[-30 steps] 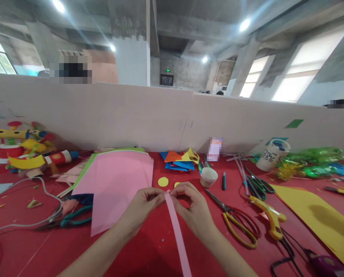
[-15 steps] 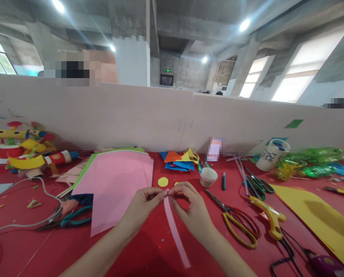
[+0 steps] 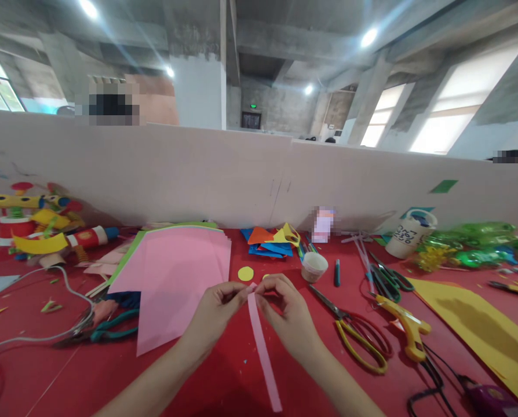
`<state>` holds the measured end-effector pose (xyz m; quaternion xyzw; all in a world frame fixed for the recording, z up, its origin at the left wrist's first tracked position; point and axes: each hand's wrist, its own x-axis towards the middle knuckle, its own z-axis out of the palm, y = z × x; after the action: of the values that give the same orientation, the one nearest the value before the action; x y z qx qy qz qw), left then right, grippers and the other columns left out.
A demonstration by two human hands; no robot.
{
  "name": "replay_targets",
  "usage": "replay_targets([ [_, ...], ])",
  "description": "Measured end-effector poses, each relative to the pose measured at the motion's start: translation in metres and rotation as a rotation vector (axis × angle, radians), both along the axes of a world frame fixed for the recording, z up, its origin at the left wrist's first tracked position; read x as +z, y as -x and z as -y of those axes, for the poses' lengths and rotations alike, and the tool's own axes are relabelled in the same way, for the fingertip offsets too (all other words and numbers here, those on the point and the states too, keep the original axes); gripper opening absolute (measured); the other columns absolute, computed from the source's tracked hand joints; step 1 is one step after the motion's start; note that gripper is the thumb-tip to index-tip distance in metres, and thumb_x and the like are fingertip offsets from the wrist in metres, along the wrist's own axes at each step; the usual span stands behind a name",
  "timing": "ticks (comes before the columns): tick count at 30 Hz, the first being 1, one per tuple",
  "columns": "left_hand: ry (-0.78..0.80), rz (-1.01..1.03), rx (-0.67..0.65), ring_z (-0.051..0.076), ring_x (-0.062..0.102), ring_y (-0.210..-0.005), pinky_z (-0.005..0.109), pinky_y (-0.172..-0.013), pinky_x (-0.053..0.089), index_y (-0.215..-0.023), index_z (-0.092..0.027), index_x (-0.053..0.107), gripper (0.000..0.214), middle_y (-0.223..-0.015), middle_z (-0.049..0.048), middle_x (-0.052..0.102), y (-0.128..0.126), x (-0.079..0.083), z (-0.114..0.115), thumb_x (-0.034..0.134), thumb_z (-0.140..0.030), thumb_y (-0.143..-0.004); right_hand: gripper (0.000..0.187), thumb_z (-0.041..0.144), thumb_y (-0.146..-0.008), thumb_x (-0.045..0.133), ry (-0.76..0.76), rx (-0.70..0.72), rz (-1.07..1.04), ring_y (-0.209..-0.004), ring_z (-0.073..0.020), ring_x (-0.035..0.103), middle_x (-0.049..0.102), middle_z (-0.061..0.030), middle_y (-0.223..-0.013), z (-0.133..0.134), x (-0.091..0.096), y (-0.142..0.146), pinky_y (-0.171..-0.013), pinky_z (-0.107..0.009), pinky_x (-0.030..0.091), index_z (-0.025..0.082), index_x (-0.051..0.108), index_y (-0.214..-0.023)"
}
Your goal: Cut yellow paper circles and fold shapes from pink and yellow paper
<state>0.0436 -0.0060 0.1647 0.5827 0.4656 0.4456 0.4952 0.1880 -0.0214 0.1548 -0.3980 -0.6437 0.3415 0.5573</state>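
Observation:
A narrow pink paper strip (image 3: 263, 353) hangs down toward me over the red table (image 3: 215, 382). At its upper end my left hand (image 3: 222, 304) pinches it between thumb and forefinger. My right hand (image 3: 283, 304) pinches the same end from the other side, fingers curled. The short end between the fingertips looks bent over, but the fingers partly hide it. Just beyond the hands lies a yellow paper disc (image 3: 245, 274); a second yellow piece (image 3: 266, 277) shows only in part behind my right hand.
Pink paper sheets (image 3: 185, 278) lie at left, with teal-handled pliers (image 3: 115, 326) beside them. To the right are scissors (image 3: 350, 330), a yellow glue gun (image 3: 402, 324), a paper cup (image 3: 314, 267) and yellow sheets (image 3: 471, 324). A white partition (image 3: 198, 174) stands behind the table.
The strip's lower end has swung slightly left and toward me. Both hands stay in nearly the same place, still pinching the upper end.

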Motion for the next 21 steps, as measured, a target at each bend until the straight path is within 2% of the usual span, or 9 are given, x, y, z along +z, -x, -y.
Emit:
replay_targets([
  [2, -0.04, -0.026, -0.007, 0.013, 0.047, -0.06, 0.023, -0.058, 0.038, -0.064, -0.017, 0.066, 0.023, -0.061, -0.0005, 0.057, -0.0006, 0.0, 0.0016, 0.059, -0.037, -0.071, 0.002, 0.02, -0.076, 0.056, 0.062, 0.023, -0.08, -0.076, -0.0149, 0.057, 0.053, -0.0024, -0.081, 0.0001, -0.0007, 0.0013, -0.072, -0.029, 0.051, 0.019, 0.055, -0.076],
  [7, -0.124, -0.058, -0.018, 0.016, 0.053, -0.067, 0.025, -0.063, 0.042, -0.068, -0.017, 0.065, 0.019, -0.069, 0.002, 0.06, -0.0023, 0.005, 0.0058, 0.056, -0.033, -0.074, 0.012, 0.022, -0.067, 0.064, 0.237, 0.061, -0.265, -0.071, -0.0151, 0.058, 0.057, -0.0015, -0.075, 0.0, -0.0004, 0.0021, -0.07, -0.029, 0.05, 0.018, 0.055, -0.074],
  [16, -0.148, -0.023, -0.071, 0.017, 0.054, -0.07, 0.027, -0.065, 0.044, -0.069, -0.017, 0.066, 0.014, -0.072, 0.0041, 0.061, 0.0, 0.0, 0.0039, 0.06, -0.029, -0.071, 0.011, 0.028, -0.07, 0.061, 0.196, 0.031, -0.229, -0.068, -0.014, 0.058, 0.058, -0.0007, -0.072, -0.0046, -0.0036, 0.0014, -0.064, -0.026, 0.05, 0.02, 0.054, -0.071],
  [21, -0.125, -0.084, -0.073, 0.016, 0.053, -0.066, 0.025, -0.063, 0.042, -0.066, -0.017, 0.065, 0.017, -0.068, 0.0029, 0.06, 0.0001, 0.0024, 0.0028, 0.057, -0.031, -0.072, 0.022, 0.031, -0.074, 0.06, 0.225, 0.123, -0.18, -0.068, -0.0136, 0.057, 0.058, -0.0002, -0.074, -0.0064, -0.0004, -0.0069, -0.064, -0.027, 0.048, 0.02, 0.054, -0.092],
])
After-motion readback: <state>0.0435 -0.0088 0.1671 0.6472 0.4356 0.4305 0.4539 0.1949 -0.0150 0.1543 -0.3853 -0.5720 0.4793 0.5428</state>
